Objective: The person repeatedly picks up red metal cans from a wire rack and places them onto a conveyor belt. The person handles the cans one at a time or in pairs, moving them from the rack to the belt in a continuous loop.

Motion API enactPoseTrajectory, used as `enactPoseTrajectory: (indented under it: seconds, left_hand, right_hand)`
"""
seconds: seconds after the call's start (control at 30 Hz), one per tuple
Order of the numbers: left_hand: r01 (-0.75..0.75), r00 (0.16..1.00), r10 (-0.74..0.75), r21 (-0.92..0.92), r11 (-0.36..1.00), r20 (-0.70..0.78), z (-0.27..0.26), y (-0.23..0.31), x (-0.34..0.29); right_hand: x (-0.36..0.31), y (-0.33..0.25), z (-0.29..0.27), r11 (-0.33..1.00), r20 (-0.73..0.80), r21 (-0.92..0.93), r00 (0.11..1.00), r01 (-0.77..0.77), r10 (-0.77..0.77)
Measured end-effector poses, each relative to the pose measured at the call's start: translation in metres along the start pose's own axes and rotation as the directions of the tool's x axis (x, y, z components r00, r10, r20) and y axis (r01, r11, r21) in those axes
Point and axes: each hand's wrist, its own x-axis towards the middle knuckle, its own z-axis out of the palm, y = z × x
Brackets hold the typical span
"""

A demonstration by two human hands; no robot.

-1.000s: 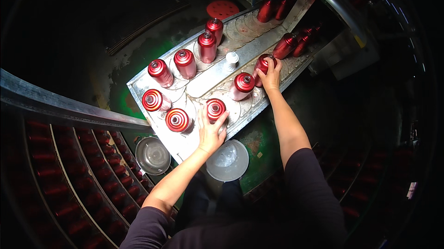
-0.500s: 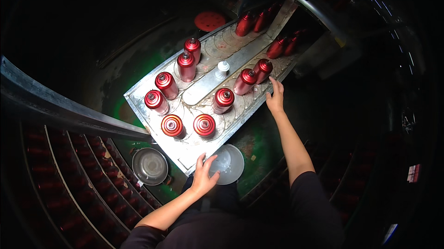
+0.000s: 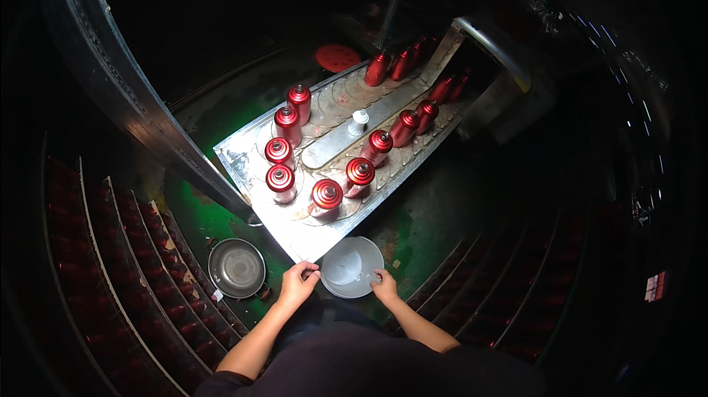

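Observation:
Both of my hands are near the table's close corner. My left hand (image 3: 297, 284) has its fingers curled in at that corner; whatever they hold, if anything, is too small to make out. At the right rim of a pale translucent basin (image 3: 341, 268), my right hand (image 3: 385, 288) has its fingertips drawn together. I cannot tell whether it touches the rim or pinches something small. Glossy red bottles stand upright around a looped track on the metal table (image 3: 295, 235). Closest to my hands is one red bottle (image 3: 326, 196) at the track's near bend.
A small white stepped piece (image 3: 359, 121) stands on the table's central strip (image 3: 332, 145). Beyond is a metal tunnel opening (image 3: 483, 46). A grey pan (image 3: 237, 268) lies lower left. Racks of red bottles (image 3: 125, 279) flank me. A metal post (image 3: 140, 113) rises at left.
My right hand has come from the table's right edge down to the basin, and its fingers have closed. The left hand has shifted left and curled. Bottles have shifted around the near bend.

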Motion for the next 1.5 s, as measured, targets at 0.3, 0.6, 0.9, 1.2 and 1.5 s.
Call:
enactPoseTrajectory:
  seconds: [0.3,0.6,0.9,1.2,1.5]
  left_hand:
    - [0.097,0.946,-0.212,-0.411,0.907,-0.244,-0.076,0.020,-0.097]
    - [-0.025,0.902,-0.152,-0.399,0.917,-0.405,-0.152,0.060,-0.167]
    - [-0.167,0.753,0.110,-0.027,0.986,-0.648,-0.238,0.159,-0.246]
    - [0.247,0.135,0.494,0.512,0.823,-0.859,-0.322,0.213,-0.461]
    - [0.857,-0.425,0.585,-0.098,0.506,-0.691,-0.334,0.194,-0.585]
  right_hand:
    - [0.003,-0.166,0.028,0.904,0.309,0.304,0.866,0.301,-0.392]
    - [-0.061,-0.222,0.049,0.835,0.459,0.377,0.703,0.400,-0.544]
    - [-0.072,-0.364,0.052,0.690,0.505,0.680,0.523,0.249,-0.686]
    - [-0.329,-0.599,0.082,0.083,0.183,0.929,-0.253,0.360,-0.950]
    - [-0.578,-0.712,0.125,-0.500,-0.211,0.846,-0.746,0.184,-0.632]
